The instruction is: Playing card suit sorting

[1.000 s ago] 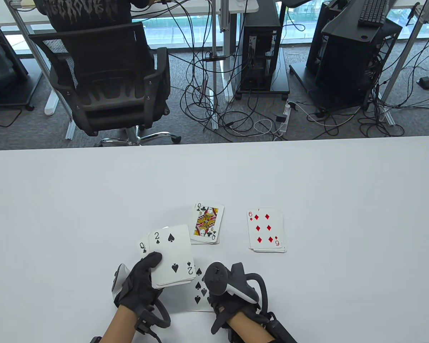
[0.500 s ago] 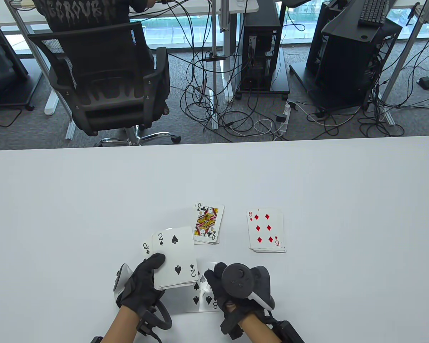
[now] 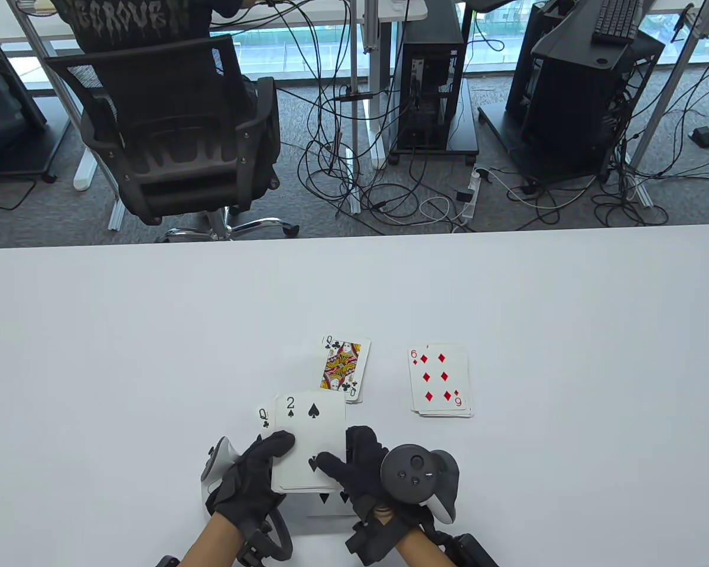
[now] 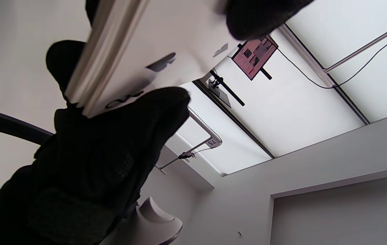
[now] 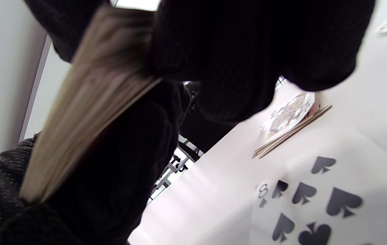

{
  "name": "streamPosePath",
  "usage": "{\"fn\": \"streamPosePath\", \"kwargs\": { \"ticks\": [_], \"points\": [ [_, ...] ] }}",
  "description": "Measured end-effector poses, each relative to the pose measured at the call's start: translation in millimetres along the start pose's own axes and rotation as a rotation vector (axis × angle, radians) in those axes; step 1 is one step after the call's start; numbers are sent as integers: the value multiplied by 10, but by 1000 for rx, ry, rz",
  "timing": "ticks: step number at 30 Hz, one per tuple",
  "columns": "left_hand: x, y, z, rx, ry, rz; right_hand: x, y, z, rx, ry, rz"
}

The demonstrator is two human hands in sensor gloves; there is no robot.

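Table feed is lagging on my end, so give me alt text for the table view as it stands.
Both gloved hands meet at a held deck with the 2 of spades on top: the left hand grips it, the right hand has fingers on the top card. On the white table beyond lie a queen-of-clubs pile and a six-of-diamonds pile.

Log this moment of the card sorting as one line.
left hand: holds deck, 2 of spades on top | right hand: pinching that card | table: clubs pile, diamonds pile, 8 of spades
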State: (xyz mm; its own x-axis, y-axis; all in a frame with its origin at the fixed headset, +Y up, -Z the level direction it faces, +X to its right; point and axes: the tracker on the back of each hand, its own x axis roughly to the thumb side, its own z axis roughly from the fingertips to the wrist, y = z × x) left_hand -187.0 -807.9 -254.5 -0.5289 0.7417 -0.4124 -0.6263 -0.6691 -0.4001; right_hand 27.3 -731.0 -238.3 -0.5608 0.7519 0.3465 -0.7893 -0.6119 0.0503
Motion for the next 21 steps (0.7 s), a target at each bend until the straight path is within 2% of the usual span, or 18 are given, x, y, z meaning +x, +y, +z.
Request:
{"fn": "streamPosePath", "kwargs": {
  "ticks": [3,13,17,21],
  "points": [
    [-14,-15,-5,-3,7,-19,-16,-11,6,-23,-3,21],
    [-39,-60,-24,-69,14,19,-94,-78,17,-48,29,-178],
    [-30,-77,-28,-73,-4,58,-120,-113,21,-91,46,-256],
    [7,-49,-21,-59,-25,73,-211,-234,23,-167,73,-262]
  ]
}}
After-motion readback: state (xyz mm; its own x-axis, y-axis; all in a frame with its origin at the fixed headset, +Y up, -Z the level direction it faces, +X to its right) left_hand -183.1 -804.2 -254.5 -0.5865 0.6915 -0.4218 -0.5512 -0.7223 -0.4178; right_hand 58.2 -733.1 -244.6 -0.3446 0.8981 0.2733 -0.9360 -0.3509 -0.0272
